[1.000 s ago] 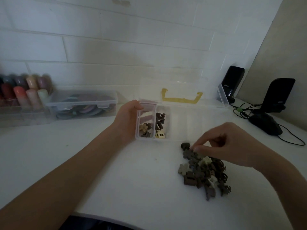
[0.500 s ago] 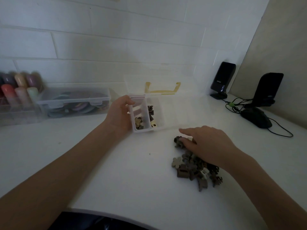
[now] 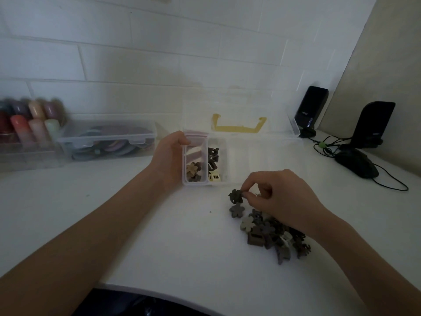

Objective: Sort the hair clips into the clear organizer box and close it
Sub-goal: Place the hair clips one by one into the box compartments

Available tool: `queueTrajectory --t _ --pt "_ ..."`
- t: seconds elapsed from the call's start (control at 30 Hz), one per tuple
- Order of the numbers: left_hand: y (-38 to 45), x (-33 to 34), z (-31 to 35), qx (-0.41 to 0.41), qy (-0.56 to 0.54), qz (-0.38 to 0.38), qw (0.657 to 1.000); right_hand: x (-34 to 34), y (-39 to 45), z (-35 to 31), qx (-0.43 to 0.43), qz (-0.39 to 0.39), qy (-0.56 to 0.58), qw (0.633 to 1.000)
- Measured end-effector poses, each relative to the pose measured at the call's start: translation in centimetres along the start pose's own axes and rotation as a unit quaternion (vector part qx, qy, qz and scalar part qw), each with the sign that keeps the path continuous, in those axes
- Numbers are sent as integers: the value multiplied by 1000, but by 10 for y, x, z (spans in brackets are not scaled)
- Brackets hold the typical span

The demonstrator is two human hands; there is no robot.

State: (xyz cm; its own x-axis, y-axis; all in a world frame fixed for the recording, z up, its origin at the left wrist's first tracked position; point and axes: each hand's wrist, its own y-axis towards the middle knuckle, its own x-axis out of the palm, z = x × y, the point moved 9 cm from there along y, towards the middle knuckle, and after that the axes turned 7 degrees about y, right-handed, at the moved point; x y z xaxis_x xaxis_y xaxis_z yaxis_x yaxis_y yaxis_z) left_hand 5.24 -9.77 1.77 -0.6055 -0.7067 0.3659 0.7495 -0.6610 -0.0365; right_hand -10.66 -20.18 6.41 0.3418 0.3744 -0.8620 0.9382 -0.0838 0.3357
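The right hand point(image 3: 280, 197) pinches a dark flower-shaped hair clip point(image 3: 236, 195) between thumb and forefinger, the clip jutting out to the left of the fingertips and apparently just clear of the white tabletop point(image 3: 159, 236). Directly below those fingertips lies a grey flower clip point(image 3: 237, 210), and under the palm and wrist spreads the pile of unsorted clips point(image 3: 271, 233). The left hand point(image 3: 169, 156) grips the left end wall of the clear organizer box point(image 3: 230, 182), thumb hooked over the rim; just right of its fingers sit the compartment of flower clips point(image 3: 193, 171) and the next one holding squarer claw clips point(image 3: 213, 161). The lid point(image 3: 239, 115) stands open behind.

The clips look like small, light, rigid plastic, probably smooth and spring-jawed, so a pinch across the petals' edges, as now, should hold; squeezing the lever end could pop one open.
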Motion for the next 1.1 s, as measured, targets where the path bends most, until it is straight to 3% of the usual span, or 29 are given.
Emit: queueTrajectory --t 0.13,0.43,1.1 --pt "-1 1 0 1 0 -3 1000 -13 -2 -11 -47 64 38 996" --pt "-1 4 1 8 2 -17 1000 -24 -10 -25 -95 157 -28 983" --pt "0 11 7 41 29 -57 997 -13 -10 -32 -104 155 -33 982"
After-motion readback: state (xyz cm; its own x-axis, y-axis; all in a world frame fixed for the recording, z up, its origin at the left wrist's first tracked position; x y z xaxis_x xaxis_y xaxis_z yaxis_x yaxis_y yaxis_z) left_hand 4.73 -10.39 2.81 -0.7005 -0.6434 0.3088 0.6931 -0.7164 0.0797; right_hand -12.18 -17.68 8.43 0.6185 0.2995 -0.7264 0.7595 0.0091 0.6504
